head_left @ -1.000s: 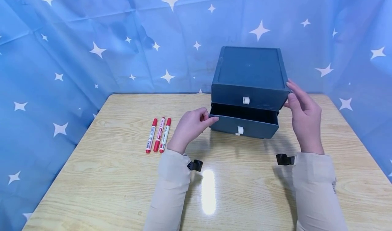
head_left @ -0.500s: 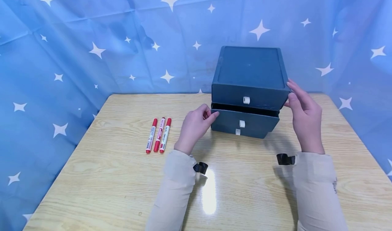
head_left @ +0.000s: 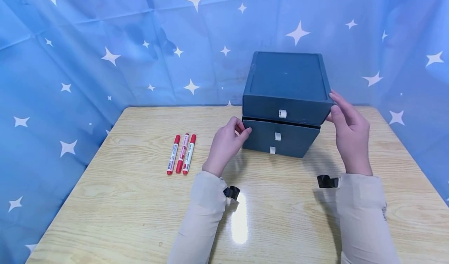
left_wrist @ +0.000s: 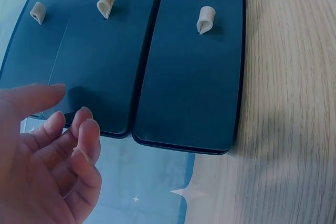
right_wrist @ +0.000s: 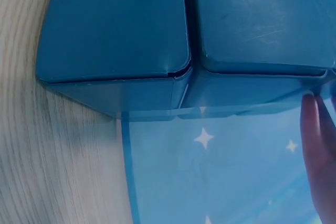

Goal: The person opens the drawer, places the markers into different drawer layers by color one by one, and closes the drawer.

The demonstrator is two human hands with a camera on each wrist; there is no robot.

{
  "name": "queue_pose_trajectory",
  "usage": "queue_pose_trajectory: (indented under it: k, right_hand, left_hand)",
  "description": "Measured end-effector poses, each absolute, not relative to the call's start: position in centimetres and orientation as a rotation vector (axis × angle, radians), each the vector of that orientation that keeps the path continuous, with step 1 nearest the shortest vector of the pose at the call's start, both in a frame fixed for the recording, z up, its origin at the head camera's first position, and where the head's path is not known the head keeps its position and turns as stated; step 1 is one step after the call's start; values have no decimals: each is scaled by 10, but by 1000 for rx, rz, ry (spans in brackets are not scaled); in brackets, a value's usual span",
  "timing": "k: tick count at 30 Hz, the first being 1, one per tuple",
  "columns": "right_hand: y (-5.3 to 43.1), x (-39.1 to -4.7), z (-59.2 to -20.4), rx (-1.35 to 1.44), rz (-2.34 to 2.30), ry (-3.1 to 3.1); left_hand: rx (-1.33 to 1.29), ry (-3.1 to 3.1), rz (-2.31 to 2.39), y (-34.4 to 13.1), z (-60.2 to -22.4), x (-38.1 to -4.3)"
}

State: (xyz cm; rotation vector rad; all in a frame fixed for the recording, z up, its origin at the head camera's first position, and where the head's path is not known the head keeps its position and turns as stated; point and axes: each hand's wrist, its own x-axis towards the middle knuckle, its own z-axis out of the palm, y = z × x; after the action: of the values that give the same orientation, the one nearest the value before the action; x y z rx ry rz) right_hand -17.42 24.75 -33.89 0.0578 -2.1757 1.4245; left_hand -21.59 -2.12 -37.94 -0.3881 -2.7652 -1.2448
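A dark blue drawer cabinet [head_left: 285, 77] stands on the table, with white pull tabs on its drawer fronts. Its middle drawer [head_left: 261, 133] sits nearly flush beneath the top drawer [head_left: 261, 107]. My left hand [head_left: 226, 141] is at the cabinet's left edge, thumb tip right at the middle drawer's front corner. In the left wrist view its other fingers [left_wrist: 86, 135] are loosely bent, holding nothing. My right hand [head_left: 352, 135] rests against the right side of the cabinet, fingers extended along it and thumb at the front corner. In the right wrist view a finger [right_wrist: 312, 145] reaches the cabinet's side.
Three red-and-white markers [head_left: 181, 154] lie side by side on the wooden table [head_left: 122, 201], left of my left hand. A blue curtain with white stars [head_left: 158, 30] hangs close behind the table and along its sides.
The middle drawer, pulled out a second ago, has slid back into the cabinet. My left hand moved forward and slightly right with it; my right hand stayed at the cabinet's side.
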Motion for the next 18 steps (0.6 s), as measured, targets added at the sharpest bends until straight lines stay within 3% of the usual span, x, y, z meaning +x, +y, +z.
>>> queue_pose_trajectory:
  k: [18]
  right_hand:
    - [258, -185, -350, 39, 1439, -2187]
  left_hand:
    - [-412, -2767, -1323, -23, -382, -219]
